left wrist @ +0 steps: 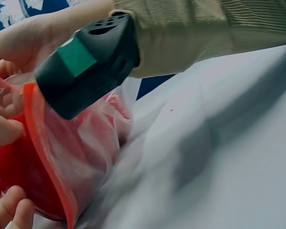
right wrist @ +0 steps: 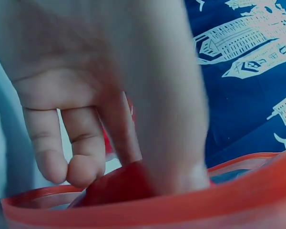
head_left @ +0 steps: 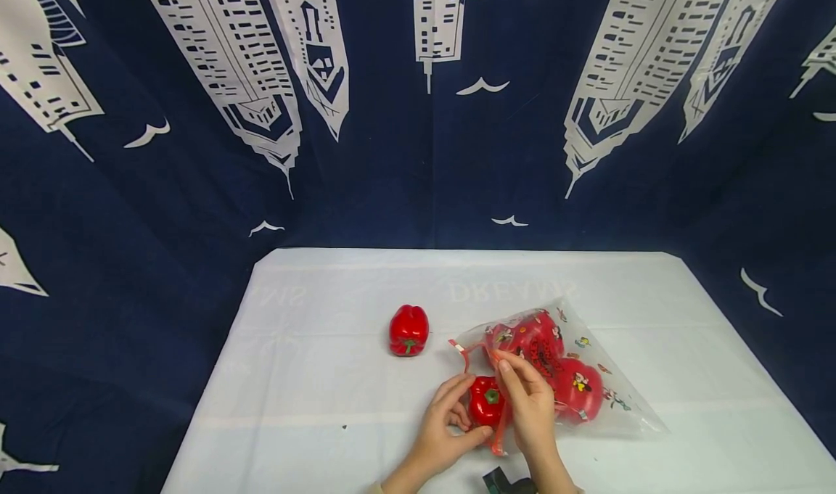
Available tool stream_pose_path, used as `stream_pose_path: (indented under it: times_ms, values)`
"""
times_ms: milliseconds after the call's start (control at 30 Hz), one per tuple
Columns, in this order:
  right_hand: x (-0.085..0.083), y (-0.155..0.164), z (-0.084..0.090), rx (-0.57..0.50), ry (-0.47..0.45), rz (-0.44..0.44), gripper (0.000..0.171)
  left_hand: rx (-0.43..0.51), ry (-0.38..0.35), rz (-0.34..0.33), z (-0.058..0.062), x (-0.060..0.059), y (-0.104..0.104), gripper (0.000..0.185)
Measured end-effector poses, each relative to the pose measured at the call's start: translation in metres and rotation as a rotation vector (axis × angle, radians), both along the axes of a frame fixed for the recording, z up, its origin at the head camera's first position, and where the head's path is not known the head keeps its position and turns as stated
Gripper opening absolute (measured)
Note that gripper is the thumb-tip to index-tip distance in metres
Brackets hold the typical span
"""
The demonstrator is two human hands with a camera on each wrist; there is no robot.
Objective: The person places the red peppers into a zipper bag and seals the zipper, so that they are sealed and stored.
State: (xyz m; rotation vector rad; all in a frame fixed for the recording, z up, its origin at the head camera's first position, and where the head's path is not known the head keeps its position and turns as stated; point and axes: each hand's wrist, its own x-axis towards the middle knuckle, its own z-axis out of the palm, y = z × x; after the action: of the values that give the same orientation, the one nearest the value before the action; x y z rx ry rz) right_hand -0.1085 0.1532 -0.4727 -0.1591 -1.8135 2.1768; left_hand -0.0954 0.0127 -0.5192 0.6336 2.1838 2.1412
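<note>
My left hand (head_left: 443,423) holds a red bell pepper (head_left: 486,401) with a green stem, thumb on the near side and fingers on the far side. The pepper sits at the mouth of a clear plastic bag (head_left: 623,403) with an orange rim and small printed figures. Several red peppers (head_left: 578,391) lie inside the bag. At the mouth, my right hand (head_left: 530,401) pinches the orange rim (left wrist: 35,124) between thumb and finger. In the right wrist view, fingers reach down to the pepper (right wrist: 119,183) behind the rim.
Another red bell pepper (head_left: 408,330) stands on the white-covered table (head_left: 294,385), left of the bag and beyond my left hand. A dark blue printed cloth (head_left: 392,182) hangs behind the table. A black wrist device (left wrist: 88,62) sits at the right sleeve's cuff.
</note>
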Motion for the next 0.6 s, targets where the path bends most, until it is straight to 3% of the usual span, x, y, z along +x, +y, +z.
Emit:
stream_pose_path:
  times_ms: [133,233,400,600]
  values:
    - [0.0,0.0,0.0,0.005,-0.007,-0.009,0.022,0.047,-0.093,-0.012,-0.017,-0.005,-0.001,0.059]
    - [0.0,0.001,0.001,0.012,-0.011,-0.012,0.022,0.072,-0.148,-0.001,-0.017,-0.006,-0.001,0.053]
    - [0.001,0.0,0.002,0.024,-0.011,-0.011,0.023,0.082,-0.146,0.003,-0.013,-0.005,-0.001,0.049]
    - [0.001,-0.002,0.001,-0.014,0.002,0.023,0.021,0.096,-0.102,-0.015,0.006,0.001,0.001,0.049]
